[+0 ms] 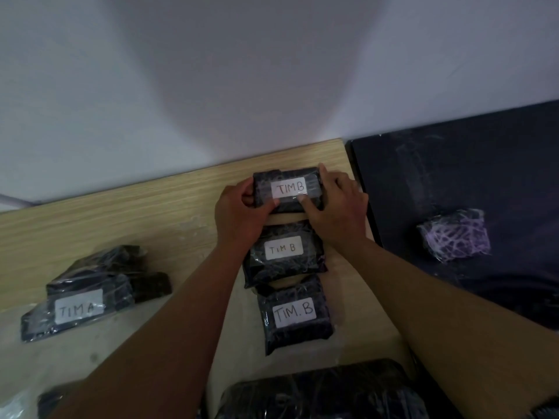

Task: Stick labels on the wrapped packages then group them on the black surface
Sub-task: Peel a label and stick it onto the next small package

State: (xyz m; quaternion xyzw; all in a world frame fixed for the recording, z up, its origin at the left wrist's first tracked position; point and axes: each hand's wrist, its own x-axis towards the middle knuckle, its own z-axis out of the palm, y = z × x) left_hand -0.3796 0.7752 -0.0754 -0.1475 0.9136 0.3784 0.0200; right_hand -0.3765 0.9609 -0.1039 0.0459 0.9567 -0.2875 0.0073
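Note:
A black wrapped package with a white label reading "TIM B" lies near the far edge of the wooden table. My left hand grips its left end. My right hand grips its right end, thumb pressing the label's lower edge. Two more "TIM B" packages sit in a line toward me: a middle package and a nearer package. The black surface lies to the right.
A pile of packages sits at the left, its front one labelled "TIM A". A purple-wrapped package rests on the black surface. More black packages lie at the near edge. A white wall stands behind the table.

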